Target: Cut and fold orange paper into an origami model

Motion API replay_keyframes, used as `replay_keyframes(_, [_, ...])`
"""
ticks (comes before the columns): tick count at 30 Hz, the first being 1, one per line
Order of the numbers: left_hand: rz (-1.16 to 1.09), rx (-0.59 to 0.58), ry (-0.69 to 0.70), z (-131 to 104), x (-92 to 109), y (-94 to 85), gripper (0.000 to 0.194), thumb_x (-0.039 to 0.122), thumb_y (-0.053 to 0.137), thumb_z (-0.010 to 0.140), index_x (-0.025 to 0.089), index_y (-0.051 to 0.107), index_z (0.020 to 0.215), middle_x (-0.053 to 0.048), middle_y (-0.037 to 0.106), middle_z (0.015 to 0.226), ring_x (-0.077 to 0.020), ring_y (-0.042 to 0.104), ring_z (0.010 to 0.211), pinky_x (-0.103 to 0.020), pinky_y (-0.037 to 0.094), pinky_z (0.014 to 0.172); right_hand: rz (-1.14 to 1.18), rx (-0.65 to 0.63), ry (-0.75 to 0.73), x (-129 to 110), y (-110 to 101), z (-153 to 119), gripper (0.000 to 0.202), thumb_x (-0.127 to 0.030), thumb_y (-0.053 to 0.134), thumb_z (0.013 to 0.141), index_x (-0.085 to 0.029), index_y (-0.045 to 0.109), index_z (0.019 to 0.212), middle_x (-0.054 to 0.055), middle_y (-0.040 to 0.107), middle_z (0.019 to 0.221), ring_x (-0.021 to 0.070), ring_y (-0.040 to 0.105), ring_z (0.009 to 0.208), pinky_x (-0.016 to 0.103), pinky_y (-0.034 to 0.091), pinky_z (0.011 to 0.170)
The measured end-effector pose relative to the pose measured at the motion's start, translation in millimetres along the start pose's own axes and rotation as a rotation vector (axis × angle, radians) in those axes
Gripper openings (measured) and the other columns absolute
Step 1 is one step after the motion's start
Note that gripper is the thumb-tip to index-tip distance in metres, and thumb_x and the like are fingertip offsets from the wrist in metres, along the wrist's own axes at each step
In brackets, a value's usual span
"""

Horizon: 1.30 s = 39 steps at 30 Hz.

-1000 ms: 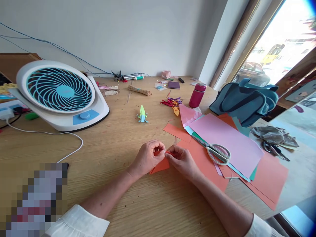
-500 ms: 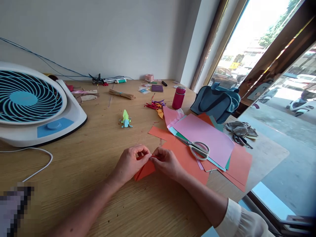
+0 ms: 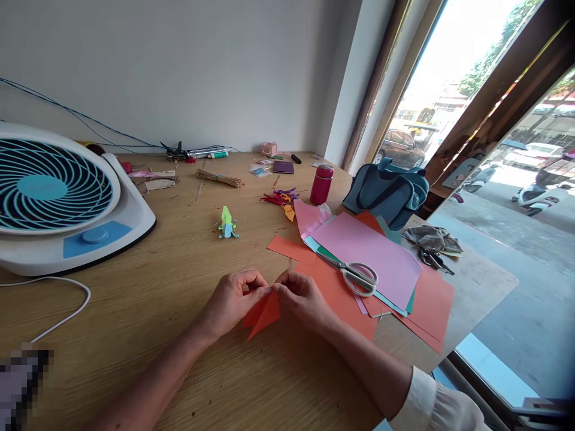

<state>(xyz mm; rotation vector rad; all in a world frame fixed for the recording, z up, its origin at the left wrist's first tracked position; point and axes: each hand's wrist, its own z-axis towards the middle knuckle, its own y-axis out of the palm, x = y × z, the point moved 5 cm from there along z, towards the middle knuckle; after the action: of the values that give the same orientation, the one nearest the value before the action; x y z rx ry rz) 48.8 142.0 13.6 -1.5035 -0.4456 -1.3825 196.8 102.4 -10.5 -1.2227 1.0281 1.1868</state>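
Note:
A folded orange paper [image 3: 265, 317] is pinched at its top by both hands, its pointed lower flaps hanging toward me. My left hand [image 3: 236, 299] closes thumb and fingers on its upper left edge. Right beside it, my right hand [image 3: 305, 296] pinches the same top edge, fingertips nearly touching the left ones. Flat orange sheets [image 3: 336, 293] lie just right of my right hand. White-handled scissors [image 3: 359, 278] rest on a pink sheet [image 3: 372, 245]. Beyond my hands stands a small green and blue paper figure [image 3: 227, 223].
A white fan [image 3: 130, 221] stands at the left, its cable [image 3: 85, 299] on the table. Farther back are a bundle of sticks [image 3: 220, 178], coloured scraps [image 3: 283, 200], a red bottle [image 3: 322, 184] and a blue bag [image 3: 386, 191]. Keys [image 3: 435, 261] and grey cloth [image 3: 431, 238] lie right.
The folded orange paper has tilted, and its lower flaps now show spread apart. Both hands keep their pinch at the top. The whole view has shifted slightly.

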Motion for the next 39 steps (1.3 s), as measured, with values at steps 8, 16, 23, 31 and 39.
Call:
replay_keyframes(8, [-0.123, -0.026, -0.115, 0.8, -14.4, 5.0, 0.033, 0.046, 0.066, 0.081, 0.014, 0.068, 0.075, -0.003, 0.067, 0.073, -0.0149, 0.061, 0.067, -0.023, 0.050, 0.063, -0.082, 0.103, -0.057, -6.4, -5.4, -1.3, 0.024, -0.038, 0.059, 0.085, -0.018, 0.055, 0.072, -0.001, 0.052, 0.067, 0.0129, 0.046, 0.063, 0.026, 0.037, 0.059])
replay_keyframes(16, [-0.065, 0.026, -0.097, 0.6, -8.6, 1.6, 0.034, 0.046, 0.064, 0.081, 0.014, 0.067, 0.071, -0.003, 0.065, 0.068, -0.0146, 0.057, 0.063, -0.023, 0.047, 0.057, -0.074, 0.109, -0.057, -8.6, -6.7, -0.4, 0.027, -0.041, 0.060, 0.084, -0.018, 0.055, 0.070, -0.002, 0.051, 0.065, 0.0125, 0.044, 0.061, 0.025, 0.036, 0.057])
replay_keyframes(23, [-0.101, 0.032, -0.119, 4.5, -15.1, 0.2, 0.034, 0.048, 0.064, 0.081, 0.014, 0.072, 0.078, -0.003, 0.069, 0.074, -0.0146, 0.059, 0.067, -0.023, 0.047, 0.064, -0.029, 0.151, -0.067, 0.6, -14.0, 4.7, 0.031, -0.048, 0.058, 0.086, -0.020, 0.051, 0.072, -0.003, 0.050, 0.066, 0.0125, 0.045, 0.061, 0.025, 0.039, 0.057])
replay_keyframes(31, [-0.017, 0.031, -0.056, 3.5, -14.7, -6.1, 0.028, 0.040, 0.062, 0.082, 0.016, 0.064, 0.068, 0.002, 0.060, 0.065, -0.0107, 0.051, 0.061, -0.020, 0.041, 0.059, -0.082, 0.096, -0.069, 1.7, -13.2, 3.8, 0.027, -0.040, 0.064, 0.084, -0.019, 0.056, 0.070, -0.002, 0.052, 0.066, 0.0123, 0.045, 0.062, 0.025, 0.035, 0.057])
replay_keyframes(39, [-0.061, 0.019, -0.115, -0.2, -30.0, -6.2, 0.028, 0.042, 0.060, 0.085, 0.016, 0.064, 0.077, 0.001, 0.062, 0.070, -0.0123, 0.054, 0.063, -0.023, 0.043, 0.061, -0.003, 0.097, 0.020, 16.7, -15.7, 8.8, 0.036, -0.052, 0.066, 0.081, -0.019, 0.056, 0.071, -0.002, 0.053, 0.066, 0.0118, 0.046, 0.060, 0.024, 0.038, 0.055])
